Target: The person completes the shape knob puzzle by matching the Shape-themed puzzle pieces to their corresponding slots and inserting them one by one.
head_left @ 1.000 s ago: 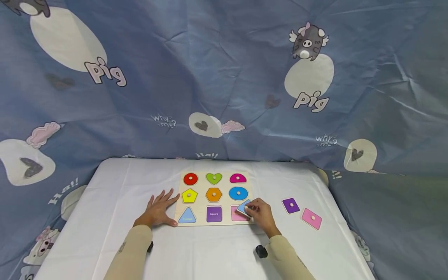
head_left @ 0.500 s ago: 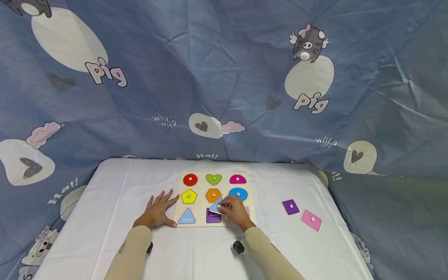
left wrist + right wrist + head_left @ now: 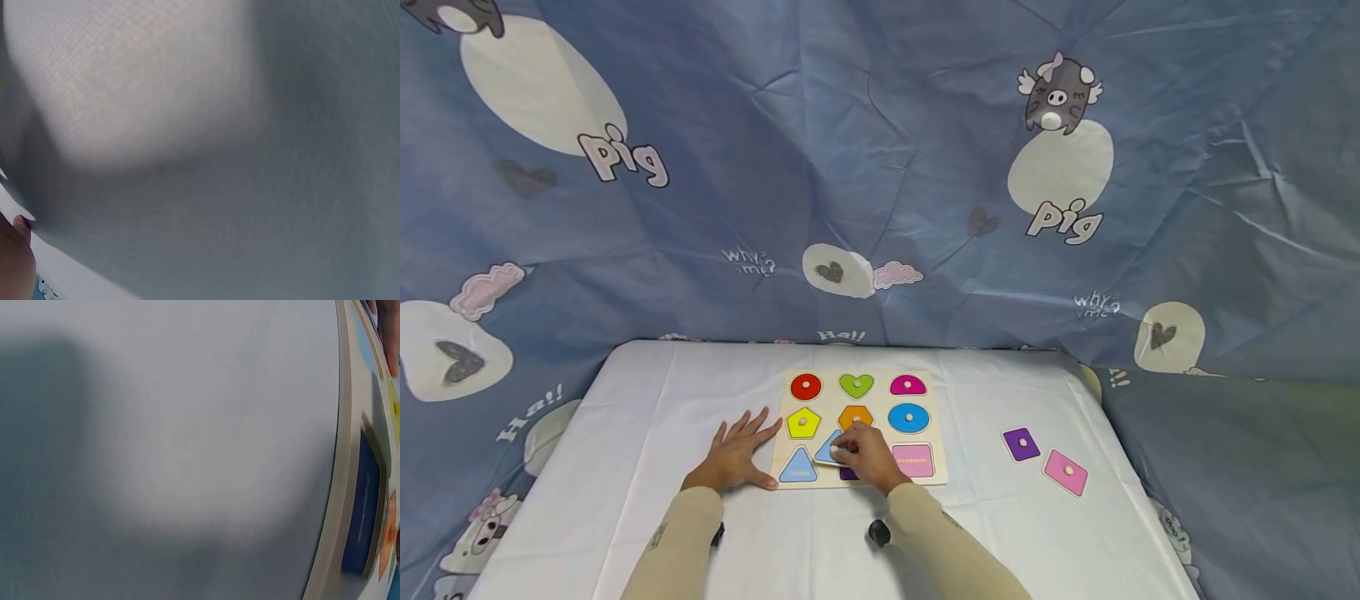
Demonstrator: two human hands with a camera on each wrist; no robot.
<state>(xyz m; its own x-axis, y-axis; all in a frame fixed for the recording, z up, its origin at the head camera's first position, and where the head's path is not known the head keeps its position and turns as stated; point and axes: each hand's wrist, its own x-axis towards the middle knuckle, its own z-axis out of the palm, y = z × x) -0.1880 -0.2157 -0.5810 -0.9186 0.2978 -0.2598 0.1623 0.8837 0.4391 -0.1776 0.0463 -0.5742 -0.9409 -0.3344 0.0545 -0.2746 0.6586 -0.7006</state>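
Note:
In the head view a wooden shape puzzle board [image 3: 939, 417] lies on the white-covered table. My right hand [image 3: 874, 458] pinches a blue triangle puzzle piece [image 3: 827, 449] by its knob, tilted over the board between the triangle recess [image 3: 798, 468] and the square recess [image 3: 847, 474]. That hand hides most of the square recess; the right wrist view shows its dark recess [image 3: 362, 512] close up. Fingers spread, my left hand [image 3: 733, 460] rests at the board's left edge. The pink rectangle recess [image 3: 913, 461] is bare. Mostly blurred cloth fills the left wrist view.
A purple square piece [image 3: 1021, 445] and a pink rectangle piece [image 3: 1065, 472] lie on the table [image 3: 1000, 533] right of the board. Several knobbed pieces, among them a red circle [image 3: 806, 387] and a blue oval [image 3: 908, 418], sit in the upper rows. A patterned curtain [image 3: 880, 167] hangs behind.
My right hand has carried the blue triangle piece leftward across the board, from above the rectangle recess to beside the triangle recess. My left hand has stayed at the board's left edge.

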